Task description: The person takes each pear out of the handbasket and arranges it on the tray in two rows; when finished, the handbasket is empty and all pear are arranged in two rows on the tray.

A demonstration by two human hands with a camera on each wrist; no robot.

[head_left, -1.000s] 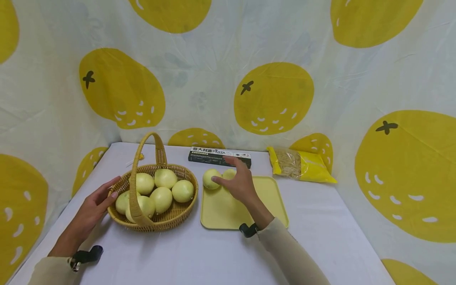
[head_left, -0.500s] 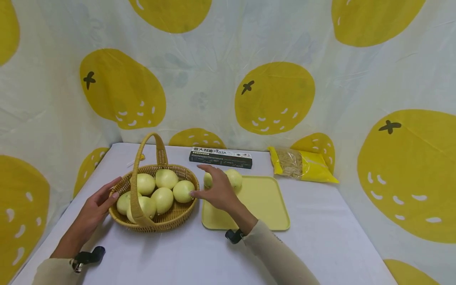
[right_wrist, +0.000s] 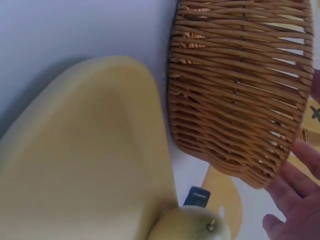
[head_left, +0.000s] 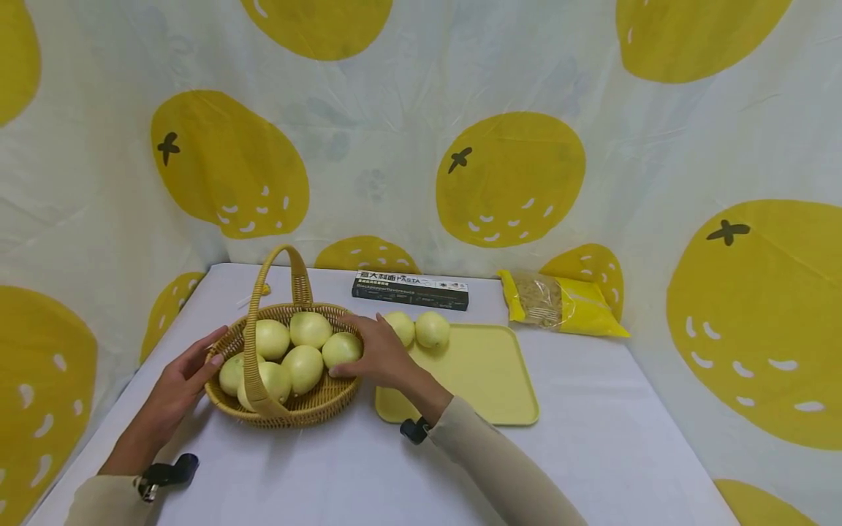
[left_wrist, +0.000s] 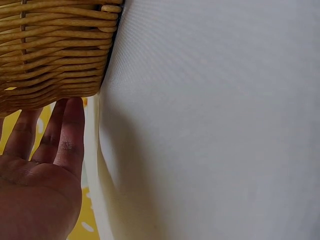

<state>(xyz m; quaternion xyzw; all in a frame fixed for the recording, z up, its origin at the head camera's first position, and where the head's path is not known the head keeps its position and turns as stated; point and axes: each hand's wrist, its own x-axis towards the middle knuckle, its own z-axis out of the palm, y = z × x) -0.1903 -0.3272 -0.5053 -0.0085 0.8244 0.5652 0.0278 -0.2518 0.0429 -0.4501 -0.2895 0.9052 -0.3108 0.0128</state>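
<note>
A wicker basket (head_left: 296,418) with a tall arched handle stands on the left, holding several round, pale yellow-green fruits (head_left: 302,369). My left hand (head_left: 176,387) rests against its left side, thumb at the rim; the left wrist view has the fingers (left_wrist: 70,135) reaching straight to the woven wall. Over the right rim reaches my right hand (head_left: 381,354), its thumb and fingers spread around the rightmost fruit (head_left: 342,351) in the basket. The basket wall (right_wrist: 240,90) hides those fingertips in the right wrist view. Two like fruits (head_left: 432,330) sit at the back left of a yellow tray (head_left: 487,380).
A black-and-white pasta box (head_left: 409,291) lies behind the tray. To its right is a yellow bag of dry pasta (head_left: 562,303). A small yellow item (head_left: 265,289) lies behind the basket. A fruit-printed curtain (head_left: 368,146) encloses the white table (head_left: 592,438).
My right hand has moved left from over the tray fruits to the basket's right rim, uncovering both tray fruits. My left hand stays at the basket's side.
</note>
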